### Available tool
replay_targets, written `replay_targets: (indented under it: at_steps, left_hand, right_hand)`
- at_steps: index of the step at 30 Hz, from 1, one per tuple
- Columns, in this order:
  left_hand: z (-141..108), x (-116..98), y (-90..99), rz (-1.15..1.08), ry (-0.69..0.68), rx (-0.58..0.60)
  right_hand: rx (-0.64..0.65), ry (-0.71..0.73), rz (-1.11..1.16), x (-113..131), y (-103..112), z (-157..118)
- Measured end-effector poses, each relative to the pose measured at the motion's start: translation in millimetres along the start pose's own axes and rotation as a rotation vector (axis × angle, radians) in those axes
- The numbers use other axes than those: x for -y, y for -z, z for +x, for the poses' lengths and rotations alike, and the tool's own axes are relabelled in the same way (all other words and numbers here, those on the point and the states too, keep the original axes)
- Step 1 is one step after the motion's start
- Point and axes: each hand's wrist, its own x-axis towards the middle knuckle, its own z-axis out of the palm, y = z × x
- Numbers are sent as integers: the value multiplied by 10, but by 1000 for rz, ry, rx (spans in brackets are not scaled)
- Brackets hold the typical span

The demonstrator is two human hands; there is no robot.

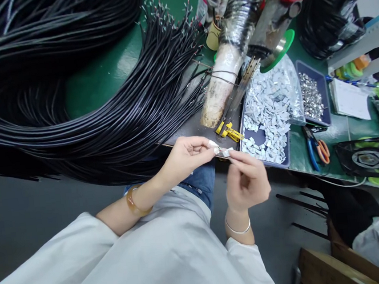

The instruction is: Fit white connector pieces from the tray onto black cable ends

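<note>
Both my hands meet at the table's front edge, fingertips nearly touching. My left hand (pixel 193 152) is closed in a pinch, with white wrapping on a fingertip; exactly what it grips is too small to tell. Thumb and forefinger of my right hand (pixel 248 178) pinch a small silvery-white piece (pixel 224 152) that lies between the two hands. Just behind them is a yellow clip-like part (pixel 229 131) below a soldering-type holder. To the right, a dark tray (pixel 287 157) holds many small pale blue-white chips (pixel 269 136).
A thick bundle of black cables (pixel 107 118) covers the left side. A foil-wrapped duct (pixel 225 62) slants down over the table. Further right are a bin of metal parts (pixel 311 94), orange-and-blue pliers (pixel 316 147) and a black fan (pixel 372 159). Another person sits at lower right.
</note>
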Motion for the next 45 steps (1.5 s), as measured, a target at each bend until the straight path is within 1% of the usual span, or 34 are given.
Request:
replay_targets:
  at_steps: [2, 3, 5, 8, 9, 10, 12, 17, 19, 22, 27, 29, 31, 36, 40, 45]
  left_hand:
    - [7, -4, -17, 22, -20, -21]
    - [8, -7, -22, 38, -29, -27]
    - [10, -13, -22, 71, -36, -41]
    - [12, -20, -4, 97, -32, -50]
    - [15, -21, 3, 95, -31, -48]
    - [18, -23, 7, 88, -31, -44]
    - [27, -24, 7, 67, -35, -43]
    - [59, -19, -30, 36, -74, -79]
    - [73, -15, -45, 32, -89, -116]
    - [92, -14, -60, 59, -109, -173]
    - [115, -21, -77, 136, -168, -208]
    - [120, -21, -82, 140, -185, -204]
    - [121, -19, -84, 142, -201, -200]
    - [116, -32, -85, 155, -231, -213]
    - [122, -51, -82, 130, -231, -205]
    - [126, -48, -61, 97, -202, -166]
  right_hand:
    - [28, 96, -85, -13, -13, -25]
    - [28, 98, -106, -25, -22, -28]
    - [26, 5, -83, -53, -38, -19]
    - [41, -210, 51, -83, -50, 4]
    - [51, -247, 84, -88, -53, 7]
    - [62, -255, 98, -93, -57, 7]
    - [84, -192, 67, -100, -66, 1]
    - [82, 72, -132, -135, -103, -13]
    - [84, 121, -176, -160, -123, -20]
    - [107, 97, -167, -193, -155, -40]
    - [135, -98, -14, -185, -179, -33]
    - [140, -139, 9, -173, -180, -9]
    - [133, -135, 15, -170, -185, 19]
    - [93, -43, 43, -182, -205, 68]
    - [113, -35, 51, -175, -202, 66]
    - [109, -43, 87, -174, -184, 50]
